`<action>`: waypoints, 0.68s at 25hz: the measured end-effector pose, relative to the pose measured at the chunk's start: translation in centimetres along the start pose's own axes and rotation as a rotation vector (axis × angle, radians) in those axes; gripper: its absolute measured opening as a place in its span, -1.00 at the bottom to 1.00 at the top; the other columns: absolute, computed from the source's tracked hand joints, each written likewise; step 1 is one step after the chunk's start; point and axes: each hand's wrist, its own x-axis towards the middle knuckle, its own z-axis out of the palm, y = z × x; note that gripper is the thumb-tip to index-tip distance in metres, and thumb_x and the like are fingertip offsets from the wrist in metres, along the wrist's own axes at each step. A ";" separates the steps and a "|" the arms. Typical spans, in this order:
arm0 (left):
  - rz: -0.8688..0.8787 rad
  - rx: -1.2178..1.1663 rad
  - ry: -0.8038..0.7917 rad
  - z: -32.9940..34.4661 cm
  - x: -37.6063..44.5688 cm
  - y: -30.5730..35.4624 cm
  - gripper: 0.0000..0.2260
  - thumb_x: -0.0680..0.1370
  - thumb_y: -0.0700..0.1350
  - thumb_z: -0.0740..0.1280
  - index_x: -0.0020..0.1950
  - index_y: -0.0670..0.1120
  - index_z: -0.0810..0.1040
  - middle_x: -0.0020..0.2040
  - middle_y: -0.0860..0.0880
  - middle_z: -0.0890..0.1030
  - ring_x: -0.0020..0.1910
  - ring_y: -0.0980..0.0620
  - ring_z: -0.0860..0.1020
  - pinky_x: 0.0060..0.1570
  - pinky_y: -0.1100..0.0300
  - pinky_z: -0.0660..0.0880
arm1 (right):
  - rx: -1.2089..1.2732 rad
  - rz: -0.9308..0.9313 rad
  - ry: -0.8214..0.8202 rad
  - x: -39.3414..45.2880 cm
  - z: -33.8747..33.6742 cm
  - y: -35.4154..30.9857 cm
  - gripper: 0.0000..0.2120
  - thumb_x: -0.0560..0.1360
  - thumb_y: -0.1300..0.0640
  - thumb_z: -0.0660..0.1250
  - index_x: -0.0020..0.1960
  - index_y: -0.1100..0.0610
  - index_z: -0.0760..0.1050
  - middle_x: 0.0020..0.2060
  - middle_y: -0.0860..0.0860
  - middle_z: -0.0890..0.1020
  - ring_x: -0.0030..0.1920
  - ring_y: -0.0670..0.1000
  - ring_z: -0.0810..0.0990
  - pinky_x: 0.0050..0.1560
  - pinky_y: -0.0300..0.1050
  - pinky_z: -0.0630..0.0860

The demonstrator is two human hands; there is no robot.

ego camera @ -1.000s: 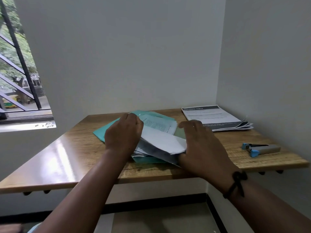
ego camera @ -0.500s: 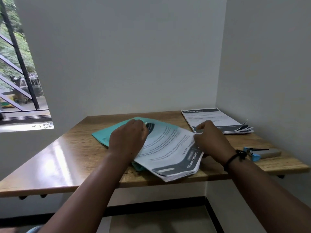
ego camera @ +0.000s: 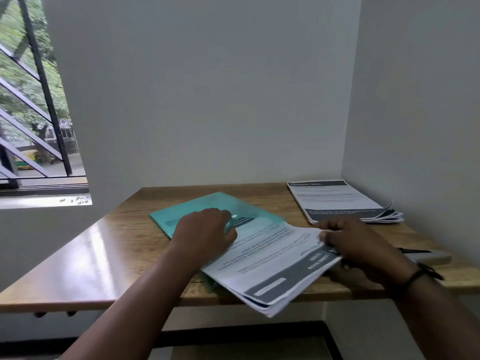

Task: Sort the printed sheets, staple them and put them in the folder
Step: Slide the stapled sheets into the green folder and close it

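Note:
A teal folder (ego camera: 197,209) lies on the wooden desk (ego camera: 104,255), its flap over the far end of a stack of printed sheets (ego camera: 272,263). The stack has a dark header band and sticks out of the folder toward me, past the desk's front edge. My left hand (ego camera: 205,232) holds the folder's flap edge, fingers curled on it. My right hand (ego camera: 355,245) grips the stack's right edge, thumb on top. A stapler (ego camera: 428,254) lies behind my right wrist, mostly hidden.
A second pile of printed sheets (ego camera: 337,201) lies in the desk's far right corner against the walls. A barred window (ego camera: 31,100) is on the left. White walls close the desk at the back and right.
The sheets were bent under my right hand one second ago. Now they lie flat and spread, slid further out of the folder toward me and to the right.

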 end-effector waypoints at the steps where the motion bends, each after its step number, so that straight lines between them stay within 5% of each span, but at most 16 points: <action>1: -0.013 -0.018 0.024 -0.1 0.2 0.0 -0.72 0.60 0.11 0.13 0.11 0.04 0.57 -0.05 0.06 0.62 -0.15 0.03 0.57 -0.20 0.14 0.50 | -0.017 -0.020 -0.007 -0.2 -0.7 -0.3 -0.80 0.57 0.31 0.22 0.04 0.16 0.60 -0.40 0.08 0.58 -0.64 -0.09 0.39 -0.66 -0.29 0.27; 5: 0.002 0.031 0.053 0.1 0.3 0.3 -0.66 0.62 0.05 0.06 -0.07 -0.02 0.58 -0.19 0.02 0.59 -0.25 0.01 0.55 -0.27 0.12 0.48 | -0.028 -0.063 -0.004 0.0 -0.3 -1.3 -0.81 0.57 0.30 0.22 0.04 0.15 0.59 -0.27 0.11 0.61 -0.51 -0.05 0.46 -0.63 -0.26 0.34; 8: 0.067 0.000 0.059 0.3 -0.1 1.0 -0.65 0.62 0.09 0.07 0.02 0.00 0.61 -0.09 0.03 0.62 -0.15 0.01 0.58 -0.22 0.13 0.49 | -0.096 -0.108 0.108 1.0 2.7 -1.2 -0.77 0.55 0.26 0.22 0.15 0.04 0.48 -0.03 0.06 0.61 -0.22 0.03 0.60 -0.31 -0.11 0.54; 12: 0.175 0.052 -0.010 0.4 -0.6 1.3 -0.64 0.60 0.15 0.11 0.21 0.04 0.58 0.09 0.03 0.63 0.05 -0.03 0.58 -0.06 0.11 0.52 | -0.208 -0.143 0.193 2.0 5.7 -2.0 -0.62 0.52 0.25 0.19 0.32 0.07 0.26 -0.16 0.06 0.57 -0.17 0.06 0.55 -0.31 -0.13 0.34; 17: 0.099 -0.016 -0.023 0.3 -1.0 0.3 -0.61 0.57 0.23 0.14 0.23 0.07 0.57 0.12 0.08 0.62 0.09 0.04 0.57 0.01 0.13 0.52 | -0.537 -0.210 -0.145 0.7 3.2 -2.9 -0.27 0.39 -0.06 0.47 0.42 -0.11 0.14 0.19 -0.02 0.53 0.15 0.03 0.55 0.02 -0.16 0.39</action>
